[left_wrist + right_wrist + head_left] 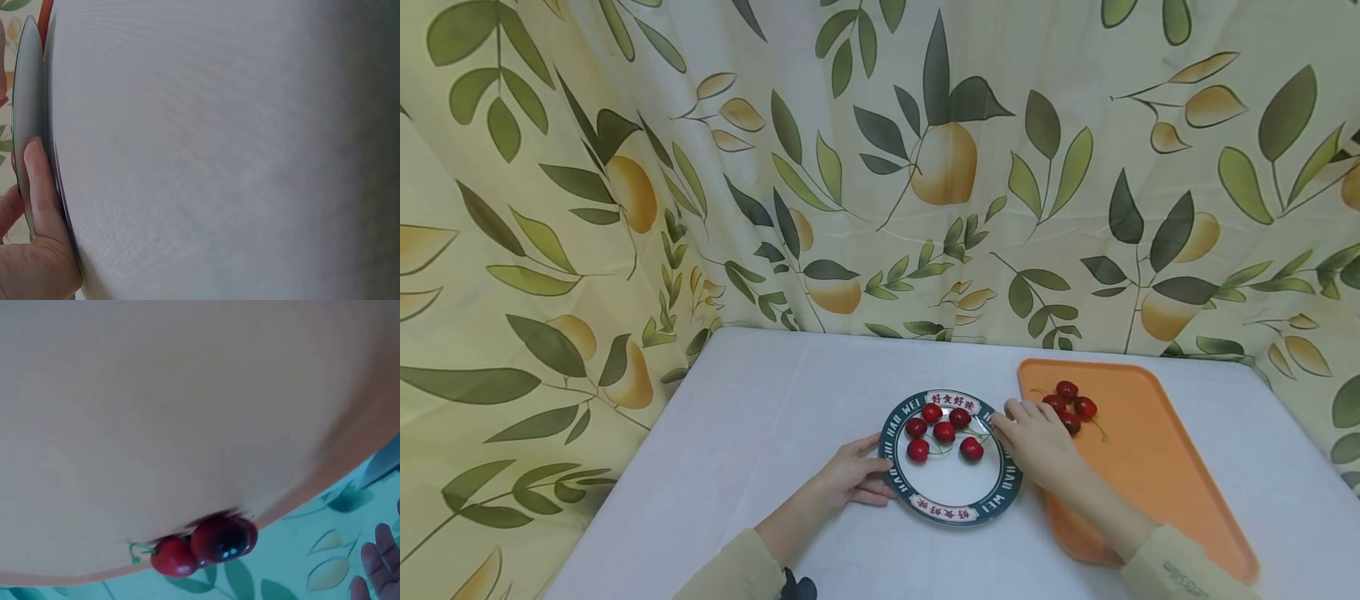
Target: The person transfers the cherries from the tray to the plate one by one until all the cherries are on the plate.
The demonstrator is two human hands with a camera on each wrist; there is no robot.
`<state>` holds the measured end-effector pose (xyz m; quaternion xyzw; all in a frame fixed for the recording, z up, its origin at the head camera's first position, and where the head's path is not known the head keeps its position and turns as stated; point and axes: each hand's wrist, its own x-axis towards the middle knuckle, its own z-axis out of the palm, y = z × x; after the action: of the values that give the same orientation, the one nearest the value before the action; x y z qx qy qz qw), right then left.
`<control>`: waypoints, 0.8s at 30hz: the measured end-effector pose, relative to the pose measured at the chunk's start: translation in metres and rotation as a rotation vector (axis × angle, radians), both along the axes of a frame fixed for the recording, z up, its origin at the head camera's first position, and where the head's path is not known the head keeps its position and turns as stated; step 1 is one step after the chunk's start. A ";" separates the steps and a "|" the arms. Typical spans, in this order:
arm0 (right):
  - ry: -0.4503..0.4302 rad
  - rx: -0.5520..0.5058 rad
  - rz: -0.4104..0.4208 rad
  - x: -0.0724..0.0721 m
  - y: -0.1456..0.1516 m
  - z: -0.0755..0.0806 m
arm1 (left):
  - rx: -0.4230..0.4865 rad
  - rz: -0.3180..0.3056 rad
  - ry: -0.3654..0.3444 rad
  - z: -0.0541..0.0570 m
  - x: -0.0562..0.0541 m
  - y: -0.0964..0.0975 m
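Note:
A round white plate (955, 487) with a dark green lettered rim carries several red cherries (943, 432), some with green stems. My left hand (857, 473) holds the plate's left rim, with the thumb at the edge and fingers underneath, as the left wrist view (40, 206) also shows. Over the plate's right rim is my right hand (1037, 440), fingers pointing towards the cherries. Its fingertips (375, 562) look spread in the right wrist view, and I see no cherry between them. More cherries (1066, 390) lie on an orange tray (1138, 450).
The orange tray stands right of the plate on a white-covered table (790, 400), beneath my right forearm. A fruit-and-leaf patterned curtain (895, 250) hangs behind the table and along the left. A small dark object (801, 587) shows by my left sleeve.

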<state>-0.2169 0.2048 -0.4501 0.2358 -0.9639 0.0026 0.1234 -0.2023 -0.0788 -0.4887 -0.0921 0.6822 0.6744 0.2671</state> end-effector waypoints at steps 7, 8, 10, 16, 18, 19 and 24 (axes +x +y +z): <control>0.030 -0.053 -0.046 -0.001 0.014 0.009 | 0.005 0.000 0.000 0.000 0.000 0.000; 0.028 -0.059 -0.057 -0.002 0.017 0.010 | 0.004 0.000 0.001 0.001 0.000 0.000; 0.034 -0.076 -0.081 -0.003 0.023 0.011 | 0.002 0.000 0.003 0.001 0.001 0.001; 0.073 -0.126 -0.156 -0.007 0.045 0.013 | -0.002 0.003 0.007 0.001 0.001 0.001; 0.064 -0.136 -0.184 -0.007 0.051 0.014 | -0.005 0.004 0.007 0.001 0.001 0.001; 0.055 -0.135 -0.198 -0.008 0.054 0.014 | -0.008 0.004 0.007 0.001 0.001 0.001; 0.003 -0.109 -0.260 -0.008 0.068 0.013 | -0.005 0.003 0.008 0.000 0.000 0.001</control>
<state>-0.2248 0.2727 -0.4369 0.1016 -0.9846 0.0387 0.1369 -0.2019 -0.0781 -0.4891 -0.0911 0.6848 0.6734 0.2633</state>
